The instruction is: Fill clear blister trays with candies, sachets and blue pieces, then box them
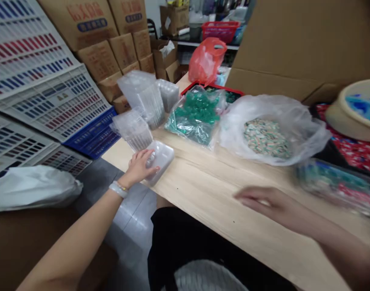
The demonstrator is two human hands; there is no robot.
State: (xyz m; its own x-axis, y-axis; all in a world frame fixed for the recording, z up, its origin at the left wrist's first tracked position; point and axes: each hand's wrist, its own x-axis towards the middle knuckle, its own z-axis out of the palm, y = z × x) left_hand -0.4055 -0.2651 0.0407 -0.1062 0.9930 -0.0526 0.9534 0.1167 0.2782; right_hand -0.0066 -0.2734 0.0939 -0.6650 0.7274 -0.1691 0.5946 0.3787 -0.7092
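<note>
My left hand point(140, 165) rests on a clear plastic tray point(164, 157) at the table's left front edge, its fingers spread over the tray's left side. Behind it stand nested clear trays point(136, 131) and a taller stack point(145, 97). Over the wooden table point(203, 178), my right hand point(263, 200) is blurred by motion; its fingers look drawn together, and whether anything is between them cannot be made out. Beyond that hand lies an open white plastic bag point(233, 133) with many small wrapped pieces point(265, 137). A clear bag of green pieces point(200, 107) lies to its left.
A filled clear container point(339, 188) sits at the right, below a cream tub point(336, 117) with blue contents. A red bag point(204, 60) stands at the back. White crates point(60, 99), a blue crate point(95, 135) and cardboard boxes point(100, 60) are stacked on the left.
</note>
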